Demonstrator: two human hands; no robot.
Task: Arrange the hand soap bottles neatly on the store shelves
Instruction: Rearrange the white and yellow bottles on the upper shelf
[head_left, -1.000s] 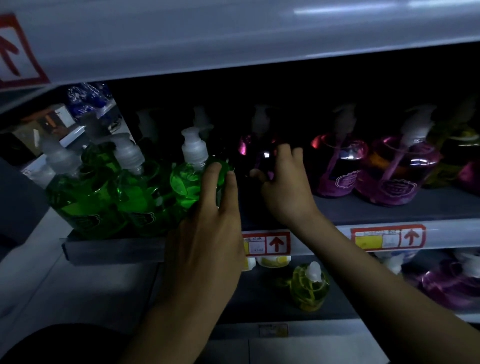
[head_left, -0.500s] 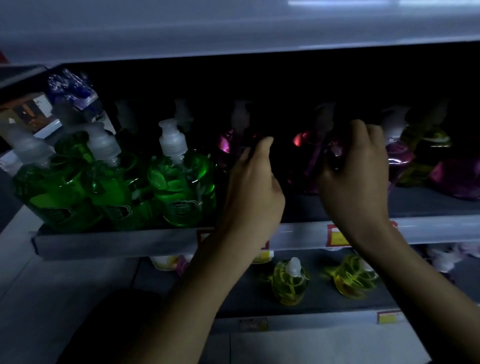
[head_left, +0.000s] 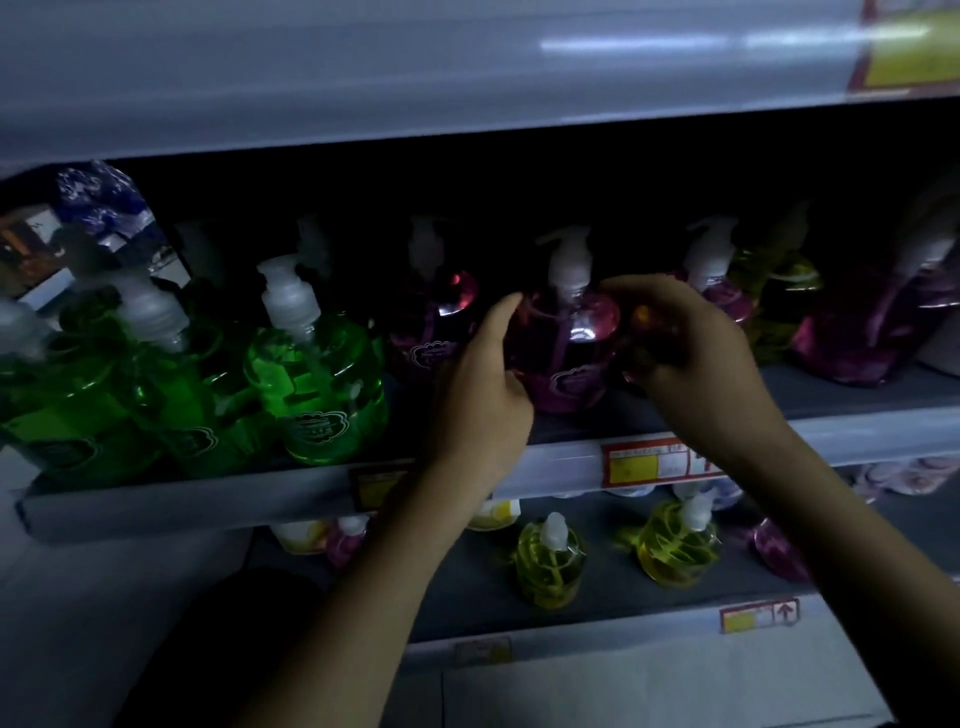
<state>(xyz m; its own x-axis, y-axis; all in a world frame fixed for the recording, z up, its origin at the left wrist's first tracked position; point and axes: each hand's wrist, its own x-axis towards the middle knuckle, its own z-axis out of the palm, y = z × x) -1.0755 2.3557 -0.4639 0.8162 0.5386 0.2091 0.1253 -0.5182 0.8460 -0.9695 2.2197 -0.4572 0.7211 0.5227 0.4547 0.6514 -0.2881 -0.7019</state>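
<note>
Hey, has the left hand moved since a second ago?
Yes. The left hand has gone right: off the front green bottle it touched, onto the left side of a pink bottle farther along the shelf.

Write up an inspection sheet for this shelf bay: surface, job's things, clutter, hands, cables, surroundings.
Surface: middle shelf, grey, with a price tag on its front edge.
Job's things: purple bottle upright between both hands; green bottles grouped to the left; yellow bottles standing apart on the lower shelf.
Clutter: purple pouch at far right; blue patterned pack at far left.
Hands: left hand holds the purple bottle's left side; right hand has its fingers curled at the bottle's right side, but it is too dark to tell what they grip.
Cables: nothing seen.
Surroundings: upper shelf overhead; lighting is dim.
</note>
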